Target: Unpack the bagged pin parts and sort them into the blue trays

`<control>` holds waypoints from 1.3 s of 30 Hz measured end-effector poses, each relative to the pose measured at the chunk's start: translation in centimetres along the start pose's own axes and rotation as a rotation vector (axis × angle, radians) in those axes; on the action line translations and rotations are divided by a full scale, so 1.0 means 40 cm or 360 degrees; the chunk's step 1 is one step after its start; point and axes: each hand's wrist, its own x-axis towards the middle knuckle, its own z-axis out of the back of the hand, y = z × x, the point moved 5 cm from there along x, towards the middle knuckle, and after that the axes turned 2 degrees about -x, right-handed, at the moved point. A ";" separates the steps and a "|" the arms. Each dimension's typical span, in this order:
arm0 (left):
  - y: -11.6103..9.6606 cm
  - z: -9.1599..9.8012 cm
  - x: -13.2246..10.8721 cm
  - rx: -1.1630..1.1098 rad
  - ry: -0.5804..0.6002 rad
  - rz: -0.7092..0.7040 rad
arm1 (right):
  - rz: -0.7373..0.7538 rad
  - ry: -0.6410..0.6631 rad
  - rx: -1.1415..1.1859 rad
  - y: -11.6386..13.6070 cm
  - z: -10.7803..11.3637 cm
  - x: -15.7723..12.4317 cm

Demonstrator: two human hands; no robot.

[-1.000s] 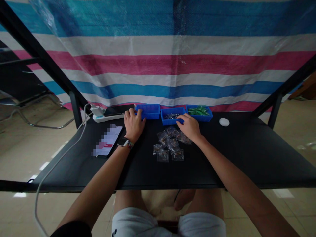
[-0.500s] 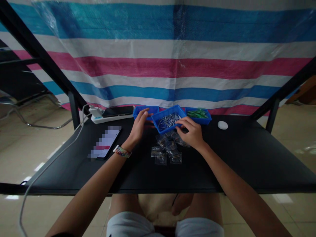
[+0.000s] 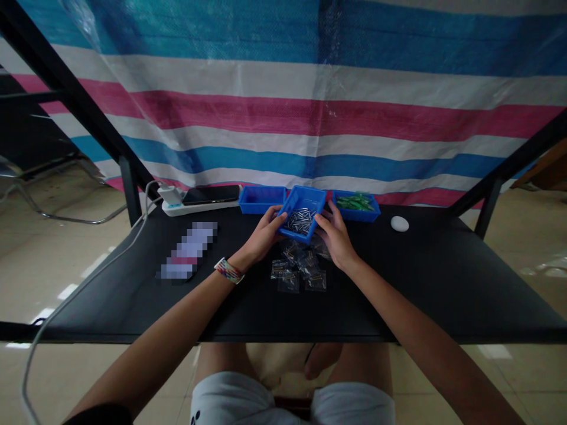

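Middle tray out of its row, now in both hands

Main change: in the earlier views the blue rectangular plastic tray [image 3: 309, 196] of thin silvery metal pieces [image 3: 301, 221] had the right hand alone at its edge. Now the left hand [image 3: 260, 239] has come across from the left-hand tray and grips the near left side, thumb on the rim. Right hand [image 3: 339, 237] grasps the opposite side, thumb at the near right corner. Neither hand is free; my reading is a steadier, two-sided hold on the work.

Position of tray: ahead of the person, turned askew, its near end over the far part of a loose heap of small clear plastic packets [image 3: 305, 262]. Looks raised and tipped toward the person; whether any edge touches the bench, cannot tell. Metal pieces lie bunched at the near end, bare blue floor showing at the far end. Likely slender pins or screws; too small to be sure.

Flanking it: a second blue plastic tray [image 3: 258, 209] to the left, and a third blue plastic tray [image 3: 359, 216] to the right with green pieces [image 3: 357, 202] in it. Both stand on the black flat-topped bench [image 3: 420, 277]. Packets lie between the forearms, slim brownish contents showing through, apparently undisturbed. White rounded object [image 3: 399, 224] farther right, untouched.
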 end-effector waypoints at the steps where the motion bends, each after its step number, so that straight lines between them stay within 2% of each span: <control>1: 0.006 -0.007 -0.003 0.0040 0.0011 -0.0010 | -0.0067 0.0053 0.0084 -0.005 -0.008 -0.001; 4: 0.001 -0.020 -0.011 0.0405 0.0047 -0.0225 | -0.0155 0.0154 0.0213 0.002 -0.016 0.000; 6: -0.015 -0.024 -0.015 0.0762 0.0086 -0.0472 | -0.0149 0.0147 0.0198 0.019 0.000 0.008; 8: -0.023 -0.019 -0.015 0.0980 0.0075 -0.0582 | -0.0119 0.0122 0.0130 0.042 0.030 0.021; 11: -0.012 -0.002 -0.007 0.0968 0.0020 -0.0504 | -0.0036 0.0134 -0.0057 0.077 0.076 0.035; 14: 0.014 0.001 -0.005 0.0962 0.0031 -0.0459 | 0.0068 0.0230 -0.0282 0.103 0.096 0.032; 21: 0.073 -0.036 -0.030 0.1638 0.0321 -0.0570 | 0.0272 0.0376 -0.0552 0.134 0.090 -0.004; 23: 0.077 -0.041 -0.035 0.1737 0.0344 -0.0597 | 0.0330 0.0397 -0.0588 0.143 0.089 -0.009; 29: 0.079 -0.052 -0.039 0.1882 0.0409 -0.0641 | 0.0501 0.0417 -0.0993 0.172 0.079 -0.028; 36: 0.067 -0.068 -0.053 0.2023 0.0459 -0.0616 | 0.0965 0.0448 -0.1386 0.201 0.066 -0.045; 39: 0.061 -0.075 -0.059 0.2099 0.0489 -0.0604 | 0.1081 0.0484 -0.1530 0.205 0.062 -0.048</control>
